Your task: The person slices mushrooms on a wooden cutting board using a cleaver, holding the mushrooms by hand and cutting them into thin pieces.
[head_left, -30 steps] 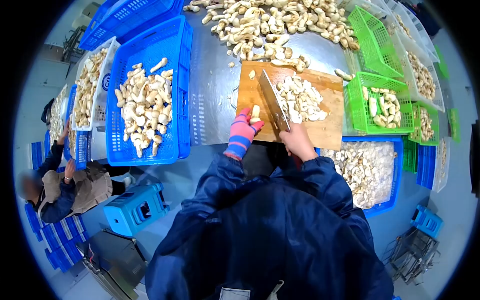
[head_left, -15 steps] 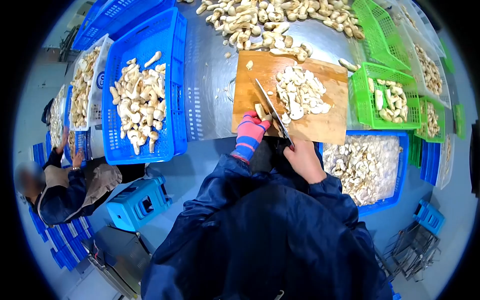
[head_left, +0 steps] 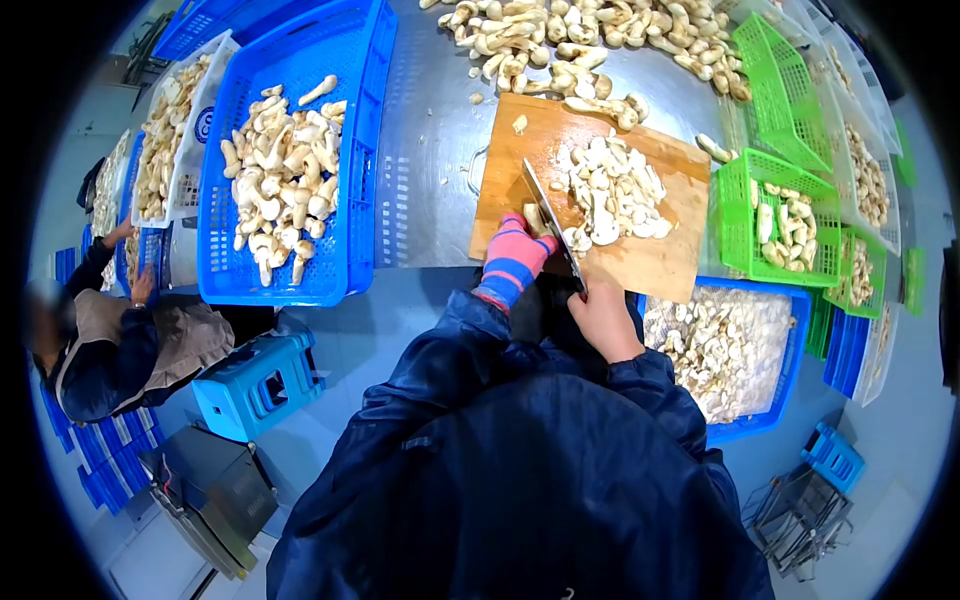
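Observation:
My left hand (head_left: 517, 258), in a pink and blue striped glove, is closed around a mushroom (head_left: 535, 217) at the near left of the wooden cutting board (head_left: 655, 262). My right hand (head_left: 607, 318), bare, grips the handle of a knife (head_left: 548, 213). The blade slants across the board just right of the mushroom, close to the gloved fingertips; whether it touches the mushroom I cannot tell. A pile of sliced mushrooms (head_left: 615, 190) lies on the board to the right of the blade. The fingertips of my left hand are partly hidden.
Whole mushrooms (head_left: 600, 25) are heaped on the metal table (head_left: 425, 150) behind the board. A blue crate (head_left: 360, 180) of mushrooms stands left, a green basket (head_left: 735, 215) right. Below the board's right edge sits a blue crate (head_left: 790, 370) of slices. Another person (head_left: 110, 330) works at far left.
The whole view has turned and shifted slightly, so the board appears more to the right. Both hands stay at the board, with the knife still beside the held mushroom.

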Available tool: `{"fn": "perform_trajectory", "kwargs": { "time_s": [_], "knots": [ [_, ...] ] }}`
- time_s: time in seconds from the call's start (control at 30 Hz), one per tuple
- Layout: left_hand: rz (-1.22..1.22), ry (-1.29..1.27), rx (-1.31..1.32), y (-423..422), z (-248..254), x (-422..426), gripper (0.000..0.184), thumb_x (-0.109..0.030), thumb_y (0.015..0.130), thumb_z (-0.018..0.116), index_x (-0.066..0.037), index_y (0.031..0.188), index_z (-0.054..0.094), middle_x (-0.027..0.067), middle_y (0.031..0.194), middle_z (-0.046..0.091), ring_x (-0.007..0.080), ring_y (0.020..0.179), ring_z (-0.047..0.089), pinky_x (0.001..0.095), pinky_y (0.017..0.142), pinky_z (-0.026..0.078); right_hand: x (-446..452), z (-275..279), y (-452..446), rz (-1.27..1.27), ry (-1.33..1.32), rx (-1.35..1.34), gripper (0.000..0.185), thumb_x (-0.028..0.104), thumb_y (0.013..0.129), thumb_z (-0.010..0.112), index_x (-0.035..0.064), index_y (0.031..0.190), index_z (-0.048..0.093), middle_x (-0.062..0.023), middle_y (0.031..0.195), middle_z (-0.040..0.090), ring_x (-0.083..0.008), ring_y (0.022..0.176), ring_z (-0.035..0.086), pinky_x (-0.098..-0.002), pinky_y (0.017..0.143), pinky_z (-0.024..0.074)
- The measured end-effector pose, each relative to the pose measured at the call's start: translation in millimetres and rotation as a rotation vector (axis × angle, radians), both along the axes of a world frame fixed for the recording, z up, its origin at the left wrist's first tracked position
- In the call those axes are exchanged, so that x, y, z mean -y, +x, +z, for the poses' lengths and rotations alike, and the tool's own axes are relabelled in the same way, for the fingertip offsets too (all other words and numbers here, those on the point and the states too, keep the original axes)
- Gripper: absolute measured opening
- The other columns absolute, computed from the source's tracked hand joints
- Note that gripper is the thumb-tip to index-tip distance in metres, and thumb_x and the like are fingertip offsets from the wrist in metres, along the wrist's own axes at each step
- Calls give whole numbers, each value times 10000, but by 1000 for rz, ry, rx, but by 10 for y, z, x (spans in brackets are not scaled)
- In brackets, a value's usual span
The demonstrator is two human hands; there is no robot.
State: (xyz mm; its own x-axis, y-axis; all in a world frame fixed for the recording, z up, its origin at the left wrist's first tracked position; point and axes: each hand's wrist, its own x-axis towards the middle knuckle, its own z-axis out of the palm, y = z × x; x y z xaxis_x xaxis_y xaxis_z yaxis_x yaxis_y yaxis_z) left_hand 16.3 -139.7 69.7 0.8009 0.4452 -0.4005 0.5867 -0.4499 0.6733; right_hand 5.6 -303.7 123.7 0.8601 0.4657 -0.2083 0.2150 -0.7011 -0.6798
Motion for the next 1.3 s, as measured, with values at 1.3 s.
{"fn": "perform_trajectory", "kwargs": {
  "time_s": [1.3],
  "knots": [
    [-190,392,422,1190,-257,-222,412,-172,688,687,-79,1077,591,159,1021,611,334,982,571,417,871,455,352,-374,-39,-562,277,-279,104,68,794,563,-36,808,562,-98,526,516,-187,400,515,-345,421,417]
  ]
}}
